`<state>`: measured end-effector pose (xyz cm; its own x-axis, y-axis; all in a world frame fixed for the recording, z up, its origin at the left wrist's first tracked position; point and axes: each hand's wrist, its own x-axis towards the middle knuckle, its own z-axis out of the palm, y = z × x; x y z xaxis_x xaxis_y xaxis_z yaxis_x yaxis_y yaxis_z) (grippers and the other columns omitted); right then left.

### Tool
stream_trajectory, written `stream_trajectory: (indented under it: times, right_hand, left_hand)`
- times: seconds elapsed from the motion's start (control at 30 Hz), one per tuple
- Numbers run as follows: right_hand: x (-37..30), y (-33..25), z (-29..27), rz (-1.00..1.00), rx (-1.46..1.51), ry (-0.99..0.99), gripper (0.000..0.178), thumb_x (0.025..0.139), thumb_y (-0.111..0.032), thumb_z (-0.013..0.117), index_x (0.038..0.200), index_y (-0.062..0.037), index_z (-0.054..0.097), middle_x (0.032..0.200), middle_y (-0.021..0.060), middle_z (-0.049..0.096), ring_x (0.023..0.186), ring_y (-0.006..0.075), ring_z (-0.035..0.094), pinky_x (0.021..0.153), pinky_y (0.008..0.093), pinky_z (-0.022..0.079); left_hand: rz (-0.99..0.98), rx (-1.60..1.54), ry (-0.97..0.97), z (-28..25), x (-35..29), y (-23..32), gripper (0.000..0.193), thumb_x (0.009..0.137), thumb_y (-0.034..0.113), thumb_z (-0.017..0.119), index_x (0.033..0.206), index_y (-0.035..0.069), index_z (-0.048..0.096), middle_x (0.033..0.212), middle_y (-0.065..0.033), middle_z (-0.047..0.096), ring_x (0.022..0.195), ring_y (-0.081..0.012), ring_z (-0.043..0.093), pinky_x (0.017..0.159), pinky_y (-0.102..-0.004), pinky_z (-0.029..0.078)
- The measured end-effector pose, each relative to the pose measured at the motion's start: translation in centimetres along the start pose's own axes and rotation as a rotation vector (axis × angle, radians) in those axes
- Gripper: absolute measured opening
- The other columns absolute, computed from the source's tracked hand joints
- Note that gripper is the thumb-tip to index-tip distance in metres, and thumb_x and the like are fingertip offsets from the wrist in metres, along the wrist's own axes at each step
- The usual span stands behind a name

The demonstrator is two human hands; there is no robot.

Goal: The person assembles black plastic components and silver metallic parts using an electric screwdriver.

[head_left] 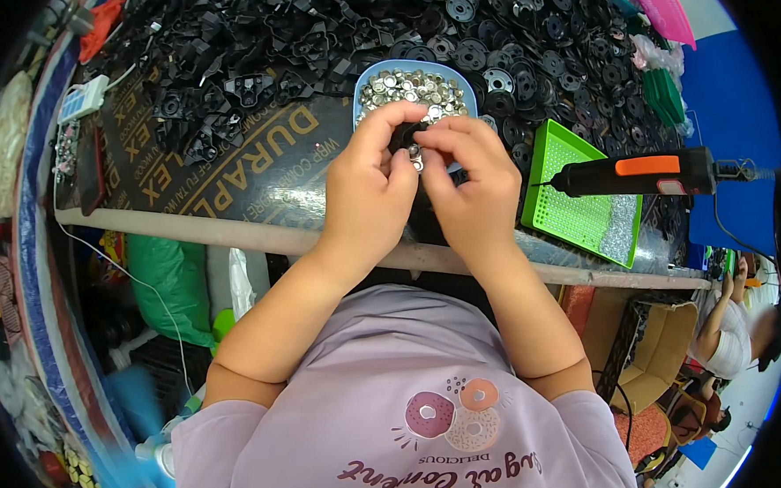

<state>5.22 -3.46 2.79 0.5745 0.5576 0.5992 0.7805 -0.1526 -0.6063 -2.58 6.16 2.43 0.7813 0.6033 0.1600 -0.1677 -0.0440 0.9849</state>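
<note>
My left hand (365,188) and my right hand (477,179) meet above the table's front edge, both closed. Between their fingertips is a small black part (407,135), mostly covered by the fingers. A small shiny metal piece (416,159) shows at its lower end, by both thumbs; whether it is fixed to the black part I cannot tell. Just beyond the fingers stands a light blue tub (356,94) full of small silver metal caps (407,86).
Black bracket-like parts (250,88) are heaped at the back left, black discs (544,55) at the back right. On the right, a green tray (540,157) holds tiny screws (620,223). An electric screwdriver (639,175) hangs above it. Other people (727,341) are at far right.
</note>
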Motion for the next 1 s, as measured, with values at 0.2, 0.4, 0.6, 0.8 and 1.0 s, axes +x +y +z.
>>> stream_trajectory:
  times: [0.2,0.4,0.6,0.8,1.0]
  right_hand:
    - [-0.3,1.1,-0.5,0.371,0.242,-0.007,0.014,0.076,0.005,0.065,0.088,-0.001,0.066,0.091,0.0107,0.065,0.076,0.023,0.065,0.065,0.031,0.052]
    - [1.4,2.2,-1.7,0.008,-0.261,-0.148,0.013,0.074,0.0,0.068,0.087,-0.0043,0.067,0.087,0.0096,0.064,0.085,0.0288,0.058,0.077,0.0375,0.048]
    - [2.7,3.3,-1.1,-0.063,-0.348,-0.523,0.01,0.071,-0.003,0.068,0.08,-0.0066,0.07,0.083,0.0091,0.064,0.088,0.0294,0.058,0.079,0.0385,0.049]
    - [2.9,3.5,-1.0,-0.011,-0.3,-0.554,0.014,0.07,-0.004,0.069,0.084,-0.0063,0.071,0.081,0.0096,0.064,0.088,0.0293,0.058,0.079,0.0391,0.048]
    - [3.2,2.4,-1.9,0.346,0.086,-0.437,0.009,0.075,-0.003,0.072,0.085,-0.0048,0.072,0.083,0.0084,0.069,0.077,0.0211,0.066,0.072,0.0293,0.052]
  left_hand:
    - [0.544,0.714,-0.185,-1.7,0.9,0.3,0.048,0.074,-0.012,0.051,0.118,0.005,0.057,0.122,-0.0183,0.057,0.114,-0.0356,0.055,0.095,-0.0414,0.047]
    - [0.108,0.057,0.058,-3.1,2.2,0.5,0.037,0.086,-0.01,0.046,0.121,0.002,0.051,0.122,-0.0106,0.056,0.095,-0.0164,0.062,0.078,-0.0284,0.054]
    - [-0.267,-0.308,-0.025,-4.0,1.9,0.8,0.039,0.091,-0.004,0.043,0.129,0.001,0.04,0.122,-0.0165,0.055,0.106,-0.0247,0.06,0.087,-0.0327,0.052]
    - [-0.31,-0.382,-0.072,-4.2,1.4,0.2,0.037,0.093,-0.001,0.045,0.13,0.002,0.04,0.121,-0.014,0.056,0.107,-0.0245,0.06,0.088,-0.0326,0.051]
    - [-0.143,-0.193,-0.19,-3.5,1.2,-0.5,0.041,0.089,-0.007,0.044,0.129,0.003,0.042,0.123,-0.0096,0.051,0.109,-0.0157,0.054,0.089,-0.0292,0.049]
